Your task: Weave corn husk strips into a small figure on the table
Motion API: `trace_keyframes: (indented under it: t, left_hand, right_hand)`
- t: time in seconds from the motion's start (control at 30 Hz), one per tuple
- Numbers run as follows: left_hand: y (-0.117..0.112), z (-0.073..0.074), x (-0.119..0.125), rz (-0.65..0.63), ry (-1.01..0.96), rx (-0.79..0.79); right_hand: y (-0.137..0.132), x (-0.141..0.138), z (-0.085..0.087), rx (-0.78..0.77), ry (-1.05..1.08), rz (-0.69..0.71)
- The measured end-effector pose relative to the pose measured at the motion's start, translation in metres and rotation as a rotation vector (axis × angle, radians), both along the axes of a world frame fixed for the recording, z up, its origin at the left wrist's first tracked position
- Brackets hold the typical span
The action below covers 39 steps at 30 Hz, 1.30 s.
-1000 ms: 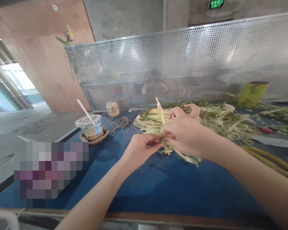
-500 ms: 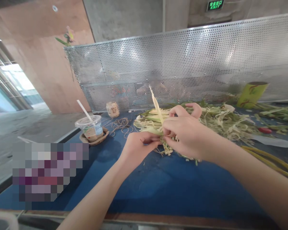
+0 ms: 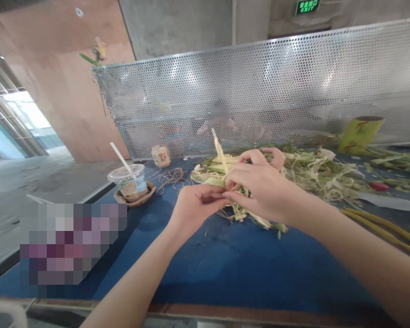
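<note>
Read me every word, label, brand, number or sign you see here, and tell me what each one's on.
"EXIT": on the green sign high on the wall, under Chinese characters that look like "安全出口" but are slightly blurred.
Blue label on the drink cup: too small and blurred to read.
Yellow cylinder: red and green markings, no legible words.

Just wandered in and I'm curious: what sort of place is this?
Probably a craft workshop: a heap of plant strips on a blue tabletop, tangled cord and a perforated metal divider suggest it.
</note>
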<state>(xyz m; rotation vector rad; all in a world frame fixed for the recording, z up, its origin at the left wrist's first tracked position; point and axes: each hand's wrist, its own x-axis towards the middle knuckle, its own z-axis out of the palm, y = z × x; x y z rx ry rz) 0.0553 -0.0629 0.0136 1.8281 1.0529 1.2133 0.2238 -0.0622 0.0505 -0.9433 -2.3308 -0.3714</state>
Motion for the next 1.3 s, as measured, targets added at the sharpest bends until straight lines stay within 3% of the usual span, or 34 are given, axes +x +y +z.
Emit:
trace_keyframes:
  t: [0.13,0.2,0.3,0.37,0.5,0.63,0.77,0.97,1.1,1.3]
  left_hand:
    - [-0.001,0.005,-0.002,0.052,-0.099,-0.033]
    - [0.001,0.005,-0.002,0.082,-0.127,-0.018]
    - [0.003,0.005,-0.003,0.086,-0.136,0.008]
    - [0.003,0.005,-0.004,0.063,-0.117,0.018]
    - [-0.002,0.010,-0.005,-0.006,-0.078,0.006]
    - [-0.007,0.016,-0.007,-0.109,-0.059,-0.097]
    - [-0.005,0.014,-0.009,-0.130,0.003,-0.168]
    - [-0.005,0.003,-0.001,-0.097,0.024,-0.205]
    - [-0.007,0.005,0.002,-0.105,0.028,-0.237]
    - [-0.010,0.016,0.001,-0.141,0.093,-0.286]
  right_hand:
    - [0.003,0.003,-0.001,0.119,0.199,-0.178]
    - [0.006,0.006,-0.003,-0.058,0.189,-0.213]
    - [0.012,0.008,-0.004,-0.487,0.122,0.005]
    - [0.014,0.006,-0.004,-0.607,0.151,0.167]
    - [0.017,0.003,-0.003,-0.693,0.243,0.320]
    - [0.020,0.000,-0.008,-0.811,0.342,0.376]
    - [0.022,-0.004,-0.023,-0.815,0.416,0.386]
    - [0.021,-0.009,-0.048,-1.027,0.793,0.406]
    - [0.023,-0.008,-0.054,-1.097,0.986,0.426]
    - [0.022,-0.003,-0.053,-1.144,0.958,0.579]
